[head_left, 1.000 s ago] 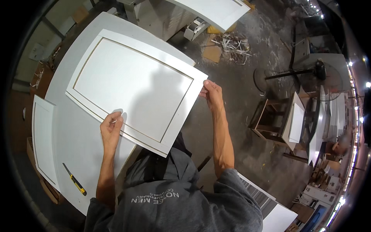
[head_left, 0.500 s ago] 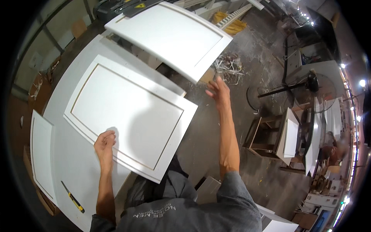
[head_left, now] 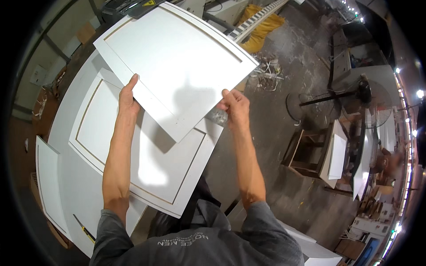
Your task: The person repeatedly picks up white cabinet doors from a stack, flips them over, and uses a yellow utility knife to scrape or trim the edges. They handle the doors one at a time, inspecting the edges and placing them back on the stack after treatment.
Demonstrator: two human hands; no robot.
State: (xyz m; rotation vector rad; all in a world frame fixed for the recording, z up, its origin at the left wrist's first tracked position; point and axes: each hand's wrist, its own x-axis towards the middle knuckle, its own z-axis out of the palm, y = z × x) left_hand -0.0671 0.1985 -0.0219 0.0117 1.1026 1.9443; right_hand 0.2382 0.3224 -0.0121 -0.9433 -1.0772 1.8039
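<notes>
A white cabinet door panel (head_left: 186, 66) with a grooved border is tilted in front of me, held by both hands. My left hand (head_left: 128, 96) grips its near-left edge, thumb on top and the other fingers hidden beneath. At the right edge, near the closest corner, my right hand (head_left: 236, 108) pinches it between thumb and fingers. A greyish speckled lump (head_left: 218, 116) shows beside my right fingers; I cannot make out what it is. Under the held panel, a second white door panel (head_left: 104, 128) lies on the white worktable (head_left: 75, 177), partly covered and shadowed.
At the left, a narrow white panel (head_left: 49, 186) and a yellow-black utility knife (head_left: 86, 230) lie on the table. A pedestal fan (head_left: 364, 91) and a wooden stand (head_left: 306, 155) are at the right. Scrap strips (head_left: 270, 66) and a yellow sack (head_left: 256, 40) lie beyond.
Both hands have gone from empty to gripping the upper panel. That panel has shifted left and toward me, now overlapping the lower one. My left hand moved up off the lower panel's edge.
</notes>
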